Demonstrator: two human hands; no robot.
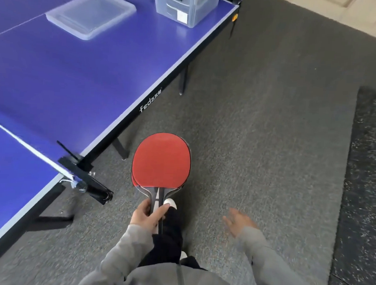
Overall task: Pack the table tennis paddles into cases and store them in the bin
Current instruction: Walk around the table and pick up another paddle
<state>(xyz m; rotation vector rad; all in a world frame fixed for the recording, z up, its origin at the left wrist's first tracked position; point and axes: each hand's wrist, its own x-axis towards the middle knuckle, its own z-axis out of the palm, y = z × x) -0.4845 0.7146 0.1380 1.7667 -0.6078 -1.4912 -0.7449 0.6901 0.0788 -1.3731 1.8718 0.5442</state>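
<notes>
My left hand (147,213) grips the handles of red-faced table tennis paddles (161,160), which look like two stacked together, held flat above the grey carpet beside the table. My right hand (237,222) hangs empty to the right with its fingers spread. A clear plastic bin (189,12) stands on the far right corner of the blue table (67,79); dark items show through its wall. Its clear lid (91,14) lies flat on the table to the left of the bin.
The net post and clamp (84,176) jut from the table edge at my left. Black table legs (183,79) stand below the edge. An orange ball (235,17) sits by the far corner. A darker speckled mat (366,182) covers the floor on the right.
</notes>
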